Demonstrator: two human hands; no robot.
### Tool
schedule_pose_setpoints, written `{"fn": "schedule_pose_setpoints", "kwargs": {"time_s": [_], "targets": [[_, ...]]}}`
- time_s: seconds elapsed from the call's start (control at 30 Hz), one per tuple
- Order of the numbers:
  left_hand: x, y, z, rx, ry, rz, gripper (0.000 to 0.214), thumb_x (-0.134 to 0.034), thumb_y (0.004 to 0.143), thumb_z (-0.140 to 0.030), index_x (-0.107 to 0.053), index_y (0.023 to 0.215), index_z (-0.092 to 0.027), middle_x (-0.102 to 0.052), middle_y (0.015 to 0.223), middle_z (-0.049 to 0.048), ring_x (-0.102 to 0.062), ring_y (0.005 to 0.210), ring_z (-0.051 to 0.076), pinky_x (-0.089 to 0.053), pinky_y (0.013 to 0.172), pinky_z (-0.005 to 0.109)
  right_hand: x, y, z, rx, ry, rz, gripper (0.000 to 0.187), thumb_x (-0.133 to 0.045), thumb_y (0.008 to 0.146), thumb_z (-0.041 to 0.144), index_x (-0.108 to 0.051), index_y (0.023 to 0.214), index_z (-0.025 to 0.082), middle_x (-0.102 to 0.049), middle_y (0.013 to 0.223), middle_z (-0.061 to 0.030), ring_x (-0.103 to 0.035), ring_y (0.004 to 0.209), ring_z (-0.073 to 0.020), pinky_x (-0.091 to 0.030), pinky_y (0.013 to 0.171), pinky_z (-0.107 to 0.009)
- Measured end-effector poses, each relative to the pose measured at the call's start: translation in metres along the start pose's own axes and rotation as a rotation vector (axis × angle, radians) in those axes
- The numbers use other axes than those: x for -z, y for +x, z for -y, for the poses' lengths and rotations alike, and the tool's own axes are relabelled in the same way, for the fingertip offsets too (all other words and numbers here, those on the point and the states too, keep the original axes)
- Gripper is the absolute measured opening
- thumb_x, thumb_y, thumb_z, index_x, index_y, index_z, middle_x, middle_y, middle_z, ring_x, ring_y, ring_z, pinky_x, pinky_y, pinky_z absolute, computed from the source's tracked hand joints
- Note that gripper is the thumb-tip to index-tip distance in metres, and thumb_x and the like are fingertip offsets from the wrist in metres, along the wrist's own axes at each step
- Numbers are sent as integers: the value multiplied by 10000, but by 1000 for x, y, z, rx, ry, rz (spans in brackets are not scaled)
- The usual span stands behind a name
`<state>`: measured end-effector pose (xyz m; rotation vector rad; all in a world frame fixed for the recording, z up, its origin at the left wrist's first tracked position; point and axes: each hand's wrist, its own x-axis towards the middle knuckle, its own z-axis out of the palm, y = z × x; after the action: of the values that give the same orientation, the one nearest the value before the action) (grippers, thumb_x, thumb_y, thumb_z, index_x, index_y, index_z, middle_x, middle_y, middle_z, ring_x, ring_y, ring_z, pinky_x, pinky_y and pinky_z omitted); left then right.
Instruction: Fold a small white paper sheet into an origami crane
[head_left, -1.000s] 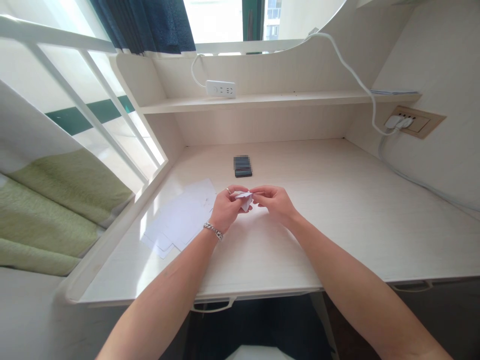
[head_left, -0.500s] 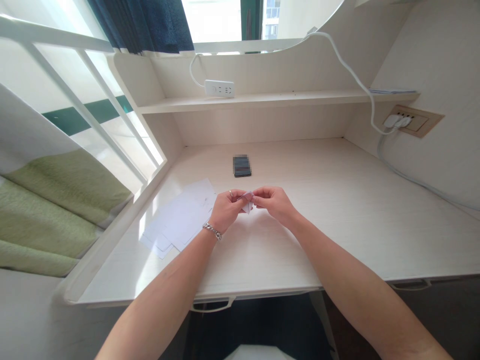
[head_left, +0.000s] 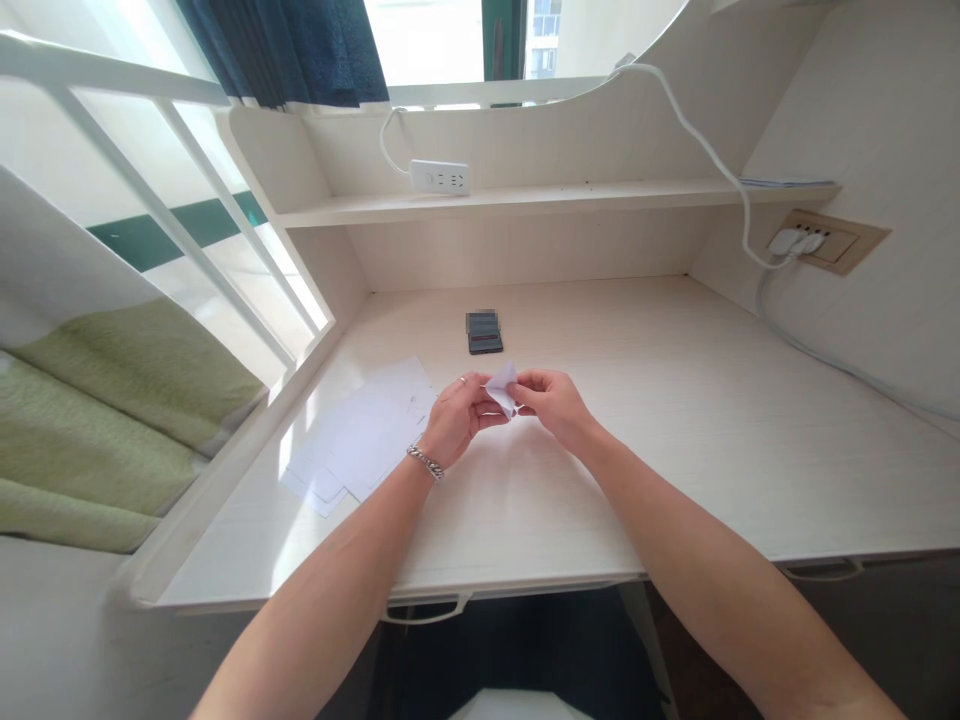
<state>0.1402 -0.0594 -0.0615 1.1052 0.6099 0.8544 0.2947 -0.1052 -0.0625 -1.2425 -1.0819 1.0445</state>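
Since the earlier frame, the paper has been turned and spread wider between the hands, above the desk. Its right edge is pinched by the right hand; its left side is met by the fingers of the left hand, whose grip cannot be told. The paper is judged light, pliable and easily creased, best held lightly at folded edges. Sheets are seen at left, a device beyond.
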Motion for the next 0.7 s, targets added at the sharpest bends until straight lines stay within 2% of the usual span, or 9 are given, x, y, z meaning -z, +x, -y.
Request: {"fn": "schedule_pose_setpoints", "kwargs": {"time_s": [0.17, 0.43, 0.7], "targets": [[0, 0, -1, 36, -47, 30, 245, -681, 809, -337, -592, 926, -140, -667, 786, 38, -674, 718, 158, -553, 696, 314, 0, 2, -1, -6, 42, -1, 240, -702, 713, 404, -685, 800, 181, -686, 753, -30, -621, 679, -152, -497, 662, -303], [5, 2, 2, -5, 63, 44, 332, -737, 757, -384, -609, 926, -130, -680, 833, 50, -680, 769, 163, -553, 734, 324, -1, 1, -2, 3, 54, 12, 224, -731, 679, 346, -663, 786, 162, -687, 754, -40, -634, 702, -169, -502, 653, -305], [5, 5, 10, -68, 137, 20, 342, -747, 746, -389, -614, 902, -116, -709, 808, 68, -691, 764, 177, -570, 770, 374, -4, -2, -1, 41, 8, -17, 194, -727, 662, 317, -636, 739, 164, -646, 687, -7, -598, 664, -146, -491, 619, -281]]}}
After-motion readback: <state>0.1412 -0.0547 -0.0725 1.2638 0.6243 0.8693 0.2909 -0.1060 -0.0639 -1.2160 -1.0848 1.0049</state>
